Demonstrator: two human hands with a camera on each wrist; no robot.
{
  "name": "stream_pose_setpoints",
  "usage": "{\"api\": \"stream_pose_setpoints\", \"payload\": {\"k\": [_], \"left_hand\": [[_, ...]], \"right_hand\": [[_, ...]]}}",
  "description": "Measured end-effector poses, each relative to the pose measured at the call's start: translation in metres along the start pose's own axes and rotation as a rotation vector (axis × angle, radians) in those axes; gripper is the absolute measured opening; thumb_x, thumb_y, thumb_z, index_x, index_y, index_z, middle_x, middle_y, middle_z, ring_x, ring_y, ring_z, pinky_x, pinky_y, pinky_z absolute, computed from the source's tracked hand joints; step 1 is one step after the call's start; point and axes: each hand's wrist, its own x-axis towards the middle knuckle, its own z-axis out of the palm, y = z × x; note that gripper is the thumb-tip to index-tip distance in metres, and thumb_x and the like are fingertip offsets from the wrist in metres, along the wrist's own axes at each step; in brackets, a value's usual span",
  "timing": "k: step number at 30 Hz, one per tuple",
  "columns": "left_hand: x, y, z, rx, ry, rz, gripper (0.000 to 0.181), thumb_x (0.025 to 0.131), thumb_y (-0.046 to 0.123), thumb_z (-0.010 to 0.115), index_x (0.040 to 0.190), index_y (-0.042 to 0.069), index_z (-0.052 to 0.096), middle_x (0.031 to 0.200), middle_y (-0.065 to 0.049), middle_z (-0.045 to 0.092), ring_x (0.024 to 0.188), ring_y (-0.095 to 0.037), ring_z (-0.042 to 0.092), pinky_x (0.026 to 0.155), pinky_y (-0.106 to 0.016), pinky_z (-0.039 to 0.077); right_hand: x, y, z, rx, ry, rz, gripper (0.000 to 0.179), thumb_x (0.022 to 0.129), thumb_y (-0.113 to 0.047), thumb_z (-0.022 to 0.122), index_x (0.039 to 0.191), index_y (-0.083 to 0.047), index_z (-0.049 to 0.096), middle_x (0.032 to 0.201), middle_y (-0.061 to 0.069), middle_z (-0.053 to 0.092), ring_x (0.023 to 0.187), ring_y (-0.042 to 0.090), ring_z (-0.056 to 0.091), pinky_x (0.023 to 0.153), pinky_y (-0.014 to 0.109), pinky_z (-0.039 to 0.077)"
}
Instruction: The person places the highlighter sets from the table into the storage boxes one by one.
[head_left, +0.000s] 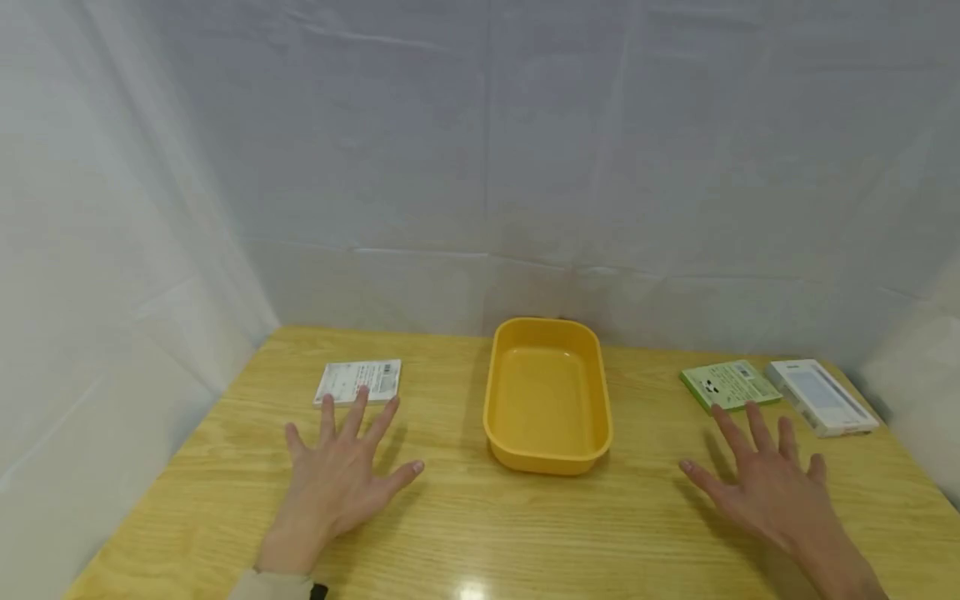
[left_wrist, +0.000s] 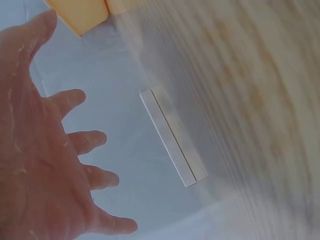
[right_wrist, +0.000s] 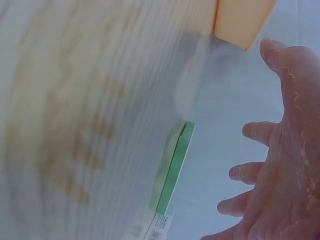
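Observation:
With fingers spread, my left hand (head_left: 337,483) is over the table's left part, just in front of a flat white box (head_left: 358,382) with printed text. The left wrist view shows that white box (left_wrist: 170,137) edge-on, apart from the hand (left_wrist: 45,145). My right hand (head_left: 776,496), fingers also spread, is over the right part, holding nothing. Beyond its fingertips lies a flat green box (head_left: 731,385) with print and a dark-and-white picture. Right of that lies a white box (head_left: 821,397) with a pale blue-grey panel. In the right wrist view the green box (right_wrist: 175,170) is apart from the hand (right_wrist: 280,185).
A deep yellow plastic tub (head_left: 547,460) stands between the two hands near the table's back edge. The wood-grain table (head_left: 480,525) meets a white sheet (head_left: 450,167) hanging behind it and at both sides.

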Motion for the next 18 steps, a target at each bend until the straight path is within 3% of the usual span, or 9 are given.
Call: {"api": "stream_pose_setpoints", "payload": {"k": [9, 18], "left_hand": [[0.010, -0.009, 0.003, -0.026, 0.012, 0.022, 0.086, 0.091, 0.079, 0.046, 0.160, 0.028, 0.036, 0.167, -0.018, 0.029, 0.150, -0.060, 0.019, 0.103, -0.091, 0.012], [0.029, -0.020, 0.003, -0.034, 0.029, 0.067, 0.084, 0.092, 0.075, 0.049, 0.159, 0.027, 0.037, 0.167, -0.016, 0.030, 0.151, -0.053, 0.023, 0.107, -0.086, 0.018]], "right_hand": [[0.004, -0.011, 0.004, 0.108, 0.024, -0.067, 0.084, 0.098, -0.064, 0.051, 0.161, -0.011, 0.031, 0.161, 0.036, 0.026, 0.135, 0.066, 0.034, 0.083, 0.080, 0.042], [0.018, -0.040, 0.000, 0.247, 0.043, -0.108, 0.076, 0.102, -0.060, 0.047, 0.157, -0.008, 0.037, 0.159, 0.029, 0.037, 0.138, 0.056, 0.041, 0.105, 0.074, 0.036]]}}
